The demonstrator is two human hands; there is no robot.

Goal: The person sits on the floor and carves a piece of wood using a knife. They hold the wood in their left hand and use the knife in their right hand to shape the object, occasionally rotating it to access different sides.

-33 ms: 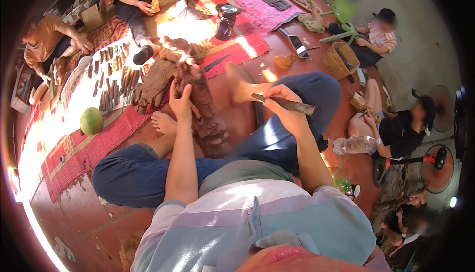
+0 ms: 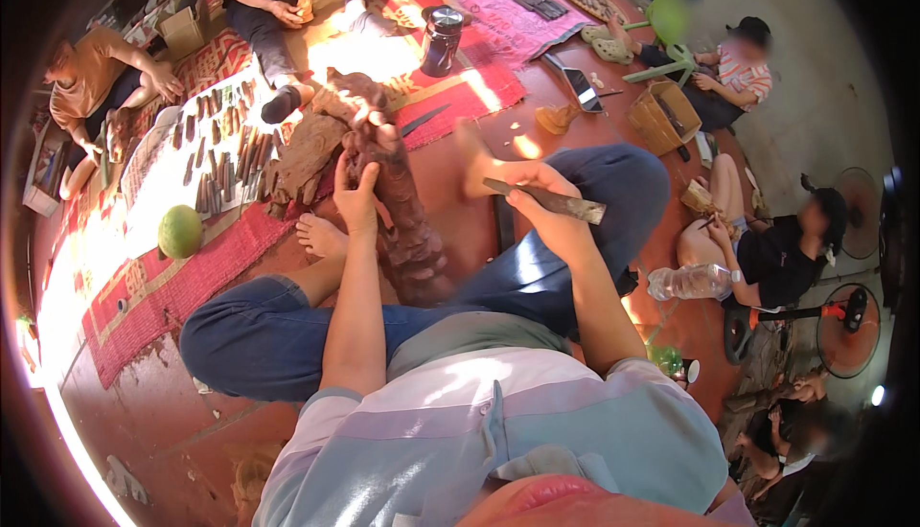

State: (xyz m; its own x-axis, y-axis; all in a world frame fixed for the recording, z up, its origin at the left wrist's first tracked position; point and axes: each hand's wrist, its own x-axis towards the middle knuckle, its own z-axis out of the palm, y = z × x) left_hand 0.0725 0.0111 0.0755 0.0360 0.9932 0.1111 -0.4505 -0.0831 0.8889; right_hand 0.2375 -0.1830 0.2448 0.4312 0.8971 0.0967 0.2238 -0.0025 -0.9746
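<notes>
A long reddish-brown wood carving [image 2: 410,240] stretches away from me between my bent legs, its surface knobbly and shaped. My left hand [image 2: 358,196] rests on its left side, thumb apart from the fingers, gripping it near the far part. Raised over my right thigh, my right hand [image 2: 548,216] is closed round a chisel [image 2: 575,207]. The chisel's narrow end points left, and its broad flat end sticks out to the right. It is apart from the carving. A rough piece of wood [image 2: 305,158] lies just beyond my left hand.
Several carving tools [image 2: 230,158] lie in rows on a light cloth, far left. A green round fruit [image 2: 180,232] sits on the red mat [image 2: 144,311]. Rightward are a clear plastic bottle [image 2: 692,282], a woven basket [image 2: 661,117] and a fan [image 2: 848,329]. Other people sit around, some holding wood pieces.
The whole view has shifted slightly. Both hands keep their grips, and the chisel has turned only a little.
</notes>
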